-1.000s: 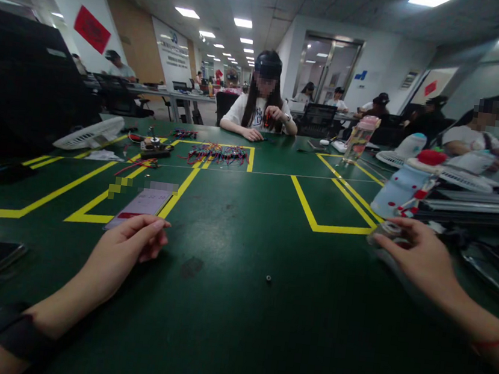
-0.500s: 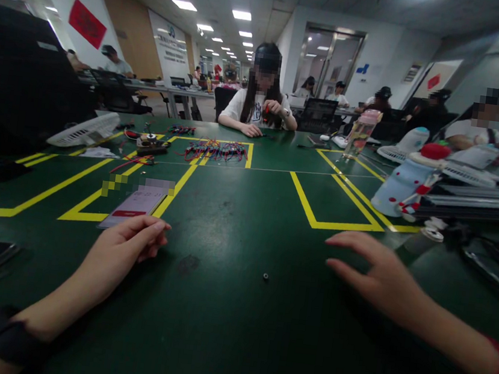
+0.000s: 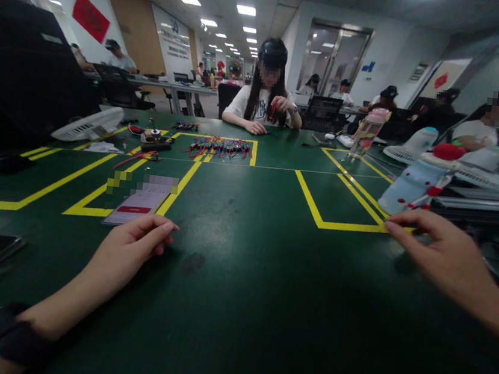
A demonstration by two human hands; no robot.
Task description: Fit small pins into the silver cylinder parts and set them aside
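Observation:
My left hand (image 3: 140, 243) hovers just above the green table, beside a phone (image 3: 140, 204) with a lit screen. Its thumb presses against curled fingers, and anything between them is hidden. A dark band (image 3: 15, 334) circles my left wrist. Over on the right, my right hand (image 3: 444, 247) is closed in a pinch by the corner of a yellow tape outline (image 3: 351, 228). Whatever its fingertips hold is too small or too covered to make out. A light blue bottle (image 3: 409, 182) with a red top stands just beyond that hand.
Bundles of coloured wires (image 3: 222, 147) lie towards the far side. A white fan (image 3: 88, 123) and a dark monitor (image 3: 27, 69) flank the left. Across the table sits a co-worker (image 3: 264, 101). A clear bottle (image 3: 367, 135) and metal bars (image 3: 497, 202) are on the right.
My right hand has moved right and its spread fingers have come together. The small ring-shaped nut on the table between my hands is no longer visible. My left hand is nearly still.

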